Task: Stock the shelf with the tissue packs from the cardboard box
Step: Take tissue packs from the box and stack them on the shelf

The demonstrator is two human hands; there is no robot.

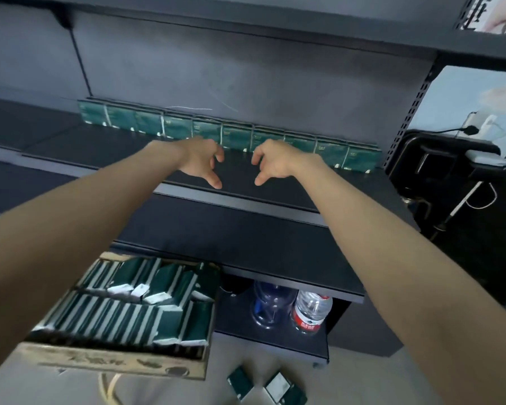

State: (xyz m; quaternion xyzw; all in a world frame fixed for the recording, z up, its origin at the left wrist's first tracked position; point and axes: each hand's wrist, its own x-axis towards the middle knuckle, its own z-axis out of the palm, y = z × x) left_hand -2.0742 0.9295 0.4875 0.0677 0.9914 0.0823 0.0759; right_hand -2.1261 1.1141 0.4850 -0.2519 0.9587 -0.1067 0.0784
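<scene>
Lying on the floor at 6 o'clock, two loose packs (268, 387) are close to the bottom edge of view and blurred. At 7 o'clock the cardboard box (114, 364) stands open, crammed with dark green tissue packs (129, 314), some upright in rows and some tipped over. At 5 o'clock, on the bottom board, a red-labelled water bottle (311, 312) stands just beside a clear bottle (270, 301). Farther out, both bare arms reach over the middle shelf (246, 201). The left hand (200, 162) and right hand (275, 162) hang near each other toward 12 o'clock, fingers loosely curled, thumbs pointing down, holding nothing. Behind them a row of packs (237, 137) stands upright against the back panel, apparently ten across.
</scene>
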